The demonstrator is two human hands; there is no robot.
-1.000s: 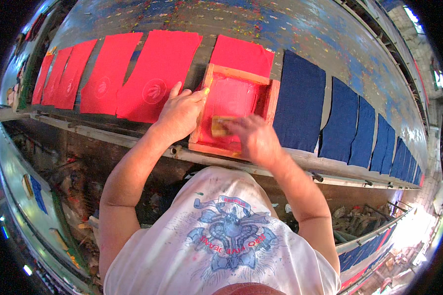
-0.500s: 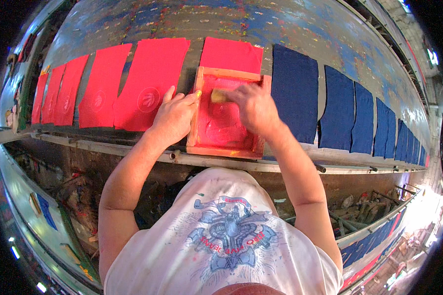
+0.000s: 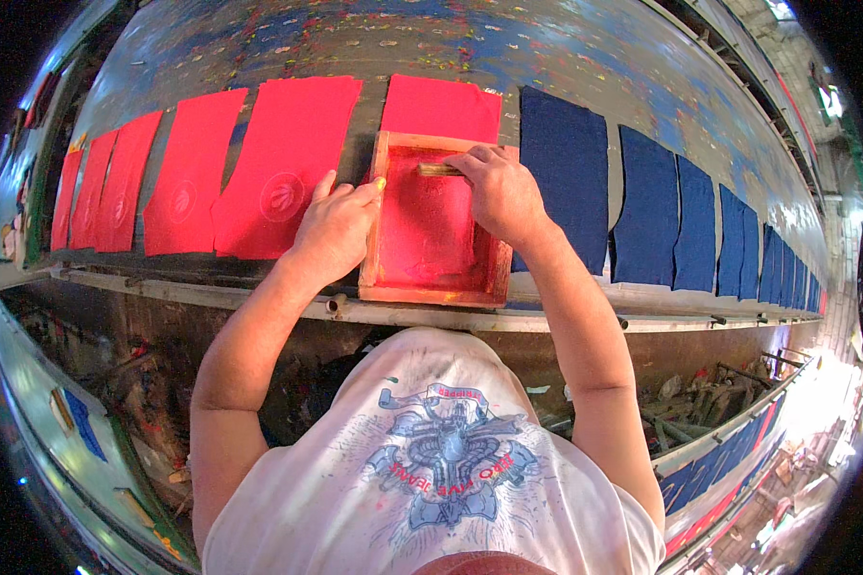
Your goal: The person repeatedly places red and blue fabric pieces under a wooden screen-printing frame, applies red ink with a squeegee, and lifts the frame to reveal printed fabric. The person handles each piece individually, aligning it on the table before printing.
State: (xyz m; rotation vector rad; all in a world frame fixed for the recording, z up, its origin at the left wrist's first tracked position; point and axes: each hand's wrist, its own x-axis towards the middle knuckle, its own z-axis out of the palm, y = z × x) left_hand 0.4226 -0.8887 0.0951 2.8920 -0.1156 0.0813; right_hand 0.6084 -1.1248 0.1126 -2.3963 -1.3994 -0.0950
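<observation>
Speckled table (image 3: pixel 547 57), rectangular wooden frame (image 3: pixel 431 294), right fingers (image 3: pixel 476 162) gripping block (image 3: pixel 437 170), left fingers (image 3: pixel 359 195) against frame, hold unclear

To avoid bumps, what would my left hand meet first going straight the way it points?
Likely the wooden frame's left rail, which your left hand seems to touch, though depth there is unclear.
</observation>
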